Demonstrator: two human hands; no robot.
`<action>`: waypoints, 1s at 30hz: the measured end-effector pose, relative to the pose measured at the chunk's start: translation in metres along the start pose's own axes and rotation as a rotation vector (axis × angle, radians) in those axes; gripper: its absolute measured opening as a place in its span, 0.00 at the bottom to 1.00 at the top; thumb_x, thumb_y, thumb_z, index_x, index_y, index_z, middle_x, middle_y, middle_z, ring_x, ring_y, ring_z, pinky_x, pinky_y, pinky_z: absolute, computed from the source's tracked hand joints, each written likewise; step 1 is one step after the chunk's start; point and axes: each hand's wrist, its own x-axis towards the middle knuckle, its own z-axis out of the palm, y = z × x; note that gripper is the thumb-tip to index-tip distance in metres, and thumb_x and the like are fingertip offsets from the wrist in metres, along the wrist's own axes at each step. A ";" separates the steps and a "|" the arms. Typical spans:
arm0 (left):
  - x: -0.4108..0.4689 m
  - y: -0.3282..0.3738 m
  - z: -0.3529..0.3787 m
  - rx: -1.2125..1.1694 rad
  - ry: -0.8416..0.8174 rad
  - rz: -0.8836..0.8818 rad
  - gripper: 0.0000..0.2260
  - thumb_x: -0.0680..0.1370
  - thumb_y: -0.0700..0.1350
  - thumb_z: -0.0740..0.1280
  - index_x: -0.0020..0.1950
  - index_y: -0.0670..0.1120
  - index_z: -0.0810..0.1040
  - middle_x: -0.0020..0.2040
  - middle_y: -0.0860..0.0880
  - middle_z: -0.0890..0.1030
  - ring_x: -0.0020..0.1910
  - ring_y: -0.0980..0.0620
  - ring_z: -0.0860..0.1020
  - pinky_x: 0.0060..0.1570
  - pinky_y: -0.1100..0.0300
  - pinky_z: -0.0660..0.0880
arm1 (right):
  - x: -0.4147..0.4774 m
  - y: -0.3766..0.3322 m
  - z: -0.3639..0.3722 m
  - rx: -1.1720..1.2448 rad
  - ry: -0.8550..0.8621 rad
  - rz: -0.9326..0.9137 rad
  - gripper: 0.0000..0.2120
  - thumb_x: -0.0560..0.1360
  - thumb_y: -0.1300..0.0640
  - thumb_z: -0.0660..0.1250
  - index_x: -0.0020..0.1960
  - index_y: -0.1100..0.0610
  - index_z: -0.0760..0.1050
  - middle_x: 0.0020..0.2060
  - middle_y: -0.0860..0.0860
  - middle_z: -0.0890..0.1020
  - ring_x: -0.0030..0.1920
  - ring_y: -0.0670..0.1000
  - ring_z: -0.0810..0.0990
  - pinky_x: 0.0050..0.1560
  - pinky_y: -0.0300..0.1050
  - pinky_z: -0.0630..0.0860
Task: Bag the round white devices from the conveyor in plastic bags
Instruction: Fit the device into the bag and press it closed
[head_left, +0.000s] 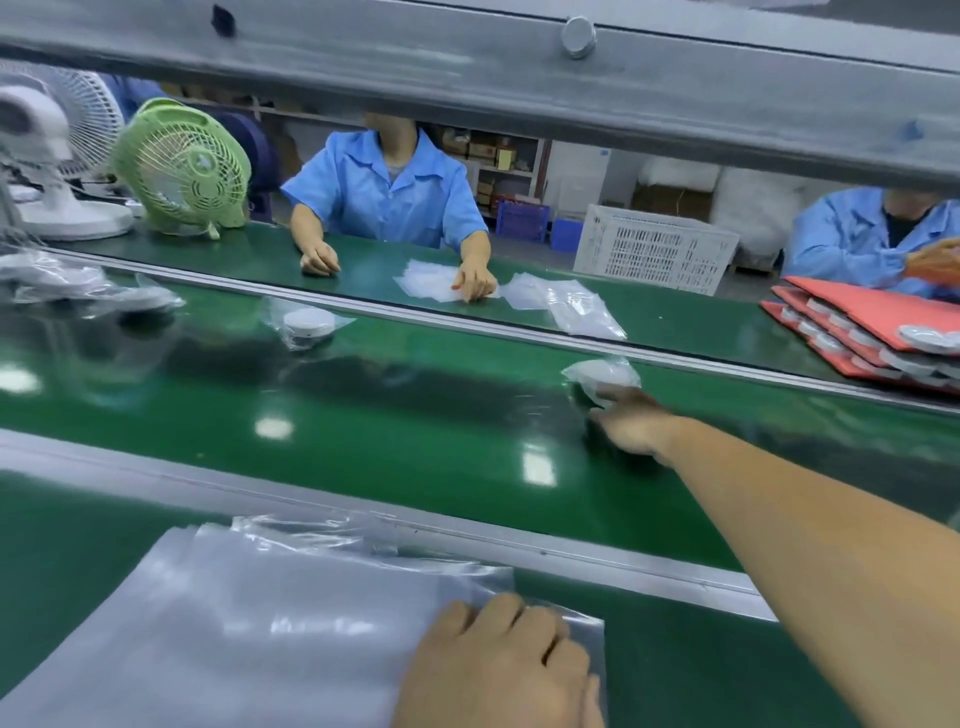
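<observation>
A green conveyor belt (363, 415) runs across the whole view, with a strip of green counter (675, 654) on the near side and another on the far side. A grey overhead beam (467, 78) crosses the top. On the near counter lies a broad stack of clear plastic bags (249, 623). Across the belt sits a person in a blue shirt (384, 192), both hands down on the far counter, one on a small pile of loose bags (431, 283); a second person in blue (852, 239) is at the right edge. A green fan (182, 166) and a white fan (52, 156) stand at the far left, and a white crate (654, 249) sits behind the far counter. Red trays (872, 317) holding round white devices are stacked at the right.

The left grip (498, 665) rests on the stack's right corner with its fingers bent; I cannot tell whether it pinches a bag. The right grip (631, 423) is stretched out over the belt, blurred, with fingers extended and a fingertip touching a bagged device (602, 376) that lies on the belt near the far rail. Another bagged white device (306, 322) lies on the belt further left, and more bagged ones (78, 286) are blurred at the left edge.
</observation>
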 end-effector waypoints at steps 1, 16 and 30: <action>0.001 0.001 0.001 -0.037 -0.010 -0.014 0.14 0.68 0.58 0.60 0.33 0.57 0.84 0.35 0.62 0.82 0.34 0.57 0.81 0.34 0.63 0.77 | -0.005 -0.001 0.000 0.015 0.026 -0.020 0.22 0.83 0.47 0.62 0.77 0.43 0.67 0.56 0.53 0.80 0.39 0.50 0.81 0.39 0.43 0.78; -0.006 0.013 -0.016 -0.024 -0.126 -0.152 0.15 0.74 0.56 0.61 0.48 0.57 0.86 0.52 0.60 0.85 0.52 0.56 0.83 0.46 0.58 0.81 | -0.261 0.063 0.034 -0.088 0.117 -0.427 0.27 0.74 0.25 0.50 0.71 0.29 0.67 0.78 0.30 0.53 0.79 0.35 0.38 0.80 0.43 0.46; -0.012 0.016 -0.021 0.039 -0.170 -0.182 0.12 0.74 0.57 0.64 0.51 0.59 0.86 0.53 0.61 0.84 0.53 0.57 0.82 0.49 0.60 0.79 | -0.261 0.055 0.035 -0.077 0.112 -0.408 0.30 0.74 0.25 0.54 0.73 0.31 0.65 0.80 0.34 0.57 0.79 0.35 0.38 0.80 0.44 0.47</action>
